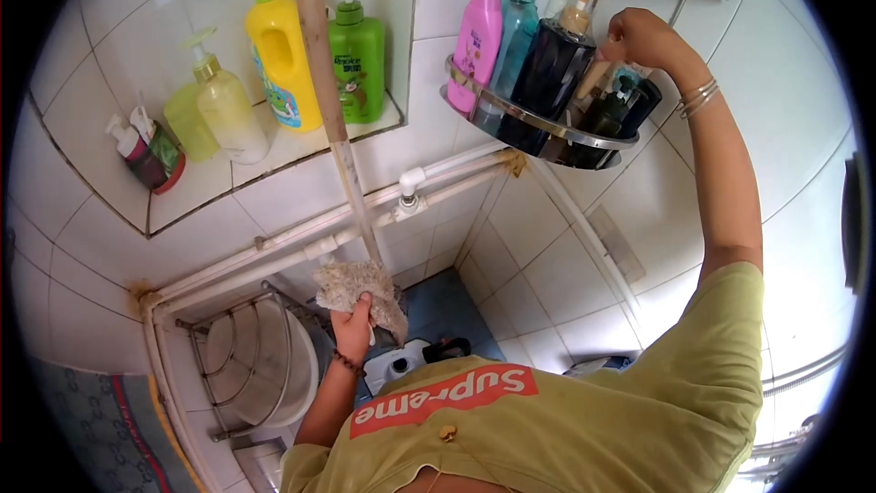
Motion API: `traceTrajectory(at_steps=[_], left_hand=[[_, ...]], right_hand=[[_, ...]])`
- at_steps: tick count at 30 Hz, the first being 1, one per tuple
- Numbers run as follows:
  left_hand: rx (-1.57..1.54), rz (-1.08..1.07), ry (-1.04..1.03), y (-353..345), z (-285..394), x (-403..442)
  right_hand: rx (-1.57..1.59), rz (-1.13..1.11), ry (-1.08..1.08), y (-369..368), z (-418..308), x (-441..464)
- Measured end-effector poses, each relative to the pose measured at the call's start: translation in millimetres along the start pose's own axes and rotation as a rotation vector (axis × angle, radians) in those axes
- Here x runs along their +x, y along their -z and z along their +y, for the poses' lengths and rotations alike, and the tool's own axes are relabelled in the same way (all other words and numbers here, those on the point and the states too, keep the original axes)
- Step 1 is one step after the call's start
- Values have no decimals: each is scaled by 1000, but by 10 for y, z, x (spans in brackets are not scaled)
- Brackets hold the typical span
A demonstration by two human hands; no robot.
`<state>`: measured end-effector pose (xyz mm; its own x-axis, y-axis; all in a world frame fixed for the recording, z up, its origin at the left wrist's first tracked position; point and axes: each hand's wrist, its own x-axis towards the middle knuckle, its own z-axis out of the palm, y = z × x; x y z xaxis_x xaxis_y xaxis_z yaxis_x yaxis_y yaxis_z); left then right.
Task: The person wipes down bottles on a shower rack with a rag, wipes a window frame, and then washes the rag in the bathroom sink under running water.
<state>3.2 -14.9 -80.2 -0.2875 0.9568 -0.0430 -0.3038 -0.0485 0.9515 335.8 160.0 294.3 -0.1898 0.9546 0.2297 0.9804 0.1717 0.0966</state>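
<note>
My left hand (pixel 351 324) is closed around a crumpled, beige, shaggy cloth (pixel 351 288), with the thumb on top. Up at the right, my right hand (pixel 639 36) is bent down over the metal corner rack (pixel 538 120), its fingers curled together by a tan, flat piece that I cannot make out. Beside it in the rack stand a large black pump bottle (pixel 552 68), a blue pump bottle (pixel 516 27), a pink bottle (pixel 477 41) and a small dark pump bottle (pixel 607 114).
A wooden pole (pixel 319 46) runs down in front of a tiled ledge (pixel 306 151) with a yellow bottle (pixel 287 64), a green bottle (pixel 358 64) and others. White pipes (pixel 456 172) cross below. At the lower left, a metal rack holds a white basin (pixel 260 361).
</note>
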Motion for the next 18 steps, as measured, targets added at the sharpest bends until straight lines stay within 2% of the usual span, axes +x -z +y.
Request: traceTrajectory(at_steps=[2, 5, 8, 11, 18], left_hand=[[1, -1, -8, -10, -10, 0], [-12, 5, -12, -26, -25, 6], [-2, 5, -7, -25, -41, 5], [-2, 21, -2, -32, -32, -4], [18, 9, 9, -64, 25, -1]], right_hand=[[-243, -1, -39, -59, 39, 84], [-373, -38, -127, -81, -65, 93], [-460, -62, -92, -146, -110, 98], [-487, -144, -33, -219, -101, 119], [-474, -137, -14, -182, -173, 62]])
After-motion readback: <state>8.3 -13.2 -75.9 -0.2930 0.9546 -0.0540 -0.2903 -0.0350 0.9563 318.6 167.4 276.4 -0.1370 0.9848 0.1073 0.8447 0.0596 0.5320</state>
